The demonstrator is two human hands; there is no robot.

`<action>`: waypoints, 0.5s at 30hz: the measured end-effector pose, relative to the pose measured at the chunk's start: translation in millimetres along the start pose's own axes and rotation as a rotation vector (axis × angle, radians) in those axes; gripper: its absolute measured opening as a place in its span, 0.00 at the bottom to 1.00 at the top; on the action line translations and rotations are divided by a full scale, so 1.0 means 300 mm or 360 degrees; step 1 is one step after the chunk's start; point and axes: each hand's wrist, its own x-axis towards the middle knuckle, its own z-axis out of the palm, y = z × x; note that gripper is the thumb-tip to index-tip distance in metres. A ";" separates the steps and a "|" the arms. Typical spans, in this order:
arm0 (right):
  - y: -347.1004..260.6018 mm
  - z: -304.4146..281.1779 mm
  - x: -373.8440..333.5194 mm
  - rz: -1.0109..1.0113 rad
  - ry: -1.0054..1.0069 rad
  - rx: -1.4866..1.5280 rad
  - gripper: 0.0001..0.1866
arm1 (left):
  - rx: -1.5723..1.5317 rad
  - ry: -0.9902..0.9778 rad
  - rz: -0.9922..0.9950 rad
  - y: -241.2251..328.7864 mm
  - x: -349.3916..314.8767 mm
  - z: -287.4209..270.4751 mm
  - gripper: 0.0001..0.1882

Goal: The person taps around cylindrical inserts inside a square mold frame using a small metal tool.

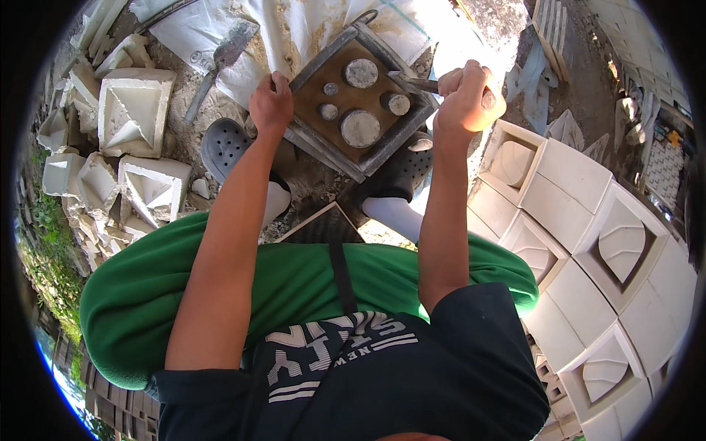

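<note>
A square grey mould [401, 136] lies between my feet, turned cornerwise. Its brown inner face carries several round grey discs of different sizes. At its left corner my left hand [271, 105] is closed, with the fingers curled at the frame's edge; the fingertips are partly hidden. Beyond the right side, my right hand [468, 97] is closed around the handle of a trowel-like tool [421, 84]. Its narrow grey blade reaches over the mould's right rim, close to a disc; the blade's tip is hard to make out.
A long-handled trowel [234, 45] lies at the upper left on a white sack [180, 38]. Broken white cast blocks [136, 110] are heaped at left. Rows of pale cast blocks [566, 191] with leaf-shaped reliefs stand at right. My dark clogs [224, 147] flank the mould.
</note>
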 end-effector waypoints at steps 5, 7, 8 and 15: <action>-0.002 -0.012 -0.003 -0.0095 -0.0126 -0.0042 0.20 | 0.0040 0.0036 0.0027 -0.016 -0.001 0.003 0.24; -0.023 -0.049 -0.019 -0.0061 -0.0089 0.0216 0.20 | 0.0042 0.0040 0.0012 0.005 -0.002 -0.005 0.23; 0.009 -0.055 -0.020 -0.0061 -0.0082 0.0200 0.20 | 0.0037 0.0024 0.0012 0.005 -0.007 0.001 0.23; -0.042 -0.018 -0.025 -0.0085 -0.0133 0.0119 0.20 | 0.0050 0.0009 0.0029 -0.004 -0.003 -0.001 0.22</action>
